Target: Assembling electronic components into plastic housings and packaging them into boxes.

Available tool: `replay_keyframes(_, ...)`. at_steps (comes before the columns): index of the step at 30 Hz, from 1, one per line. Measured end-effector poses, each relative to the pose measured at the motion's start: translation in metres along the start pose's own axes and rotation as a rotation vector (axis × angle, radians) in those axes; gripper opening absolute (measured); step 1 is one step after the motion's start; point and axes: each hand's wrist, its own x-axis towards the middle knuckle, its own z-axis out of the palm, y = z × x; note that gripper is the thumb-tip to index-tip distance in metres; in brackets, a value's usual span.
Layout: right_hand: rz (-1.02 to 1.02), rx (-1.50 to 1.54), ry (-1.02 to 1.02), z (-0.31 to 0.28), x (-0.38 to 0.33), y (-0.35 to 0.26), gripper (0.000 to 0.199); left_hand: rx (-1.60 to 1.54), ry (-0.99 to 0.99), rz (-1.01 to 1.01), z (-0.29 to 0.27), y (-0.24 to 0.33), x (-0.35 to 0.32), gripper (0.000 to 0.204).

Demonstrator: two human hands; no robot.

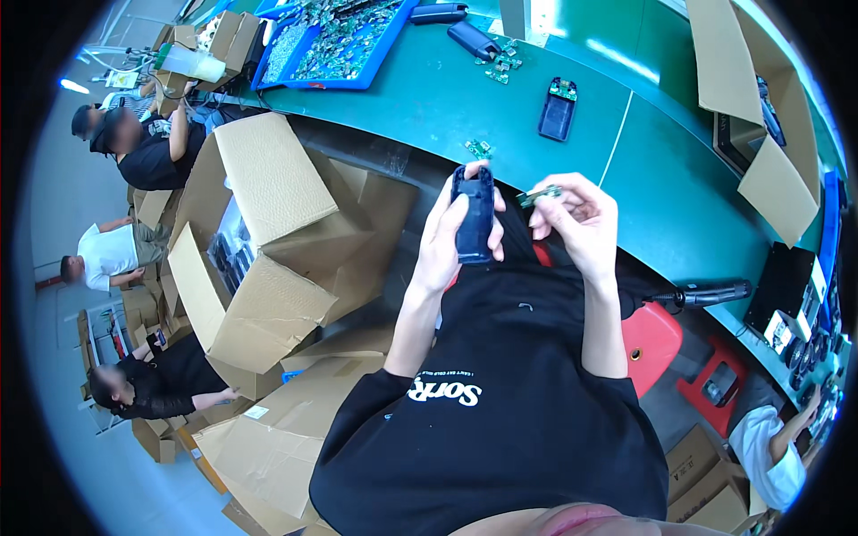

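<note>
My left hand (438, 239) is wrapped round a dark blue plastic housing (475, 225), held upright with its hollow inside showing. Just to the right, my right hand (588, 225) pinches a small green circuit board (542, 194) between thumb and fingers, apart from the housing. Both hands are in front of my body at the near edge of the green table (429, 112). Beyond the left hand, more small green boards (478, 149) lie by that edge. Farther right on the table rests another dark housing (556, 118) with a green board at its top end.
A blue tray (335, 84) of small boards stands far left, near loose housings (472, 40) and boards (502, 65). Open cardboard boxes flank me at left (277, 179) and right (778, 192). A black handheld tool (715, 292) lies right. Other people (161, 152) are at left and lower right.
</note>
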Motion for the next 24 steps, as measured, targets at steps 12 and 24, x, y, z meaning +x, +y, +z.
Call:
replay_keyframes(12, -0.251, -0.46, 0.134, 0.019, 0.012, -0.005, 0.019, 0.356, 0.15, 0.152, 0.021, -0.002, 0.026, 0.034)
replay_keyframes(24, -0.473, -0.634, -0.044, 0.009, 0.021, -0.01, 0.02, 0.302, 0.066, 0.118, 0.012, -0.004, 0.024, 0.032)
